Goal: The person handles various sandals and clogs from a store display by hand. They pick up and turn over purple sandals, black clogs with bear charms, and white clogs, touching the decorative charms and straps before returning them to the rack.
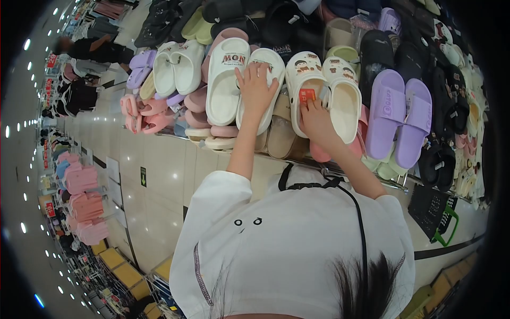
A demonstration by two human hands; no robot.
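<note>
My left hand (pixel 257 90) lies on the right slipper of a white pair printed "NOW", its fingers spread across the strap. The left slipper (pixel 222 90) of that pair stands beside it. My right hand (pixel 317 119) is at the opening of a cream clog (pixel 304 69) with cartoon figures on its upper. Its fingers are curled at the lower edge of a red tag (pixel 307 94) and seem to pinch it. The matching cream clog (pixel 342 101) stands just to the right, close to my fingers.
Purple slides (pixel 387 114) stand at the right of the display, and white clogs (pixel 188 66) at its left. Black slippers fill the back. A black basket with a green handle (pixel 448 226) sits on the floor. Pink clothes (pixel 82 178) hang across the aisle, where another person (pixel 95 50) stands.
</note>
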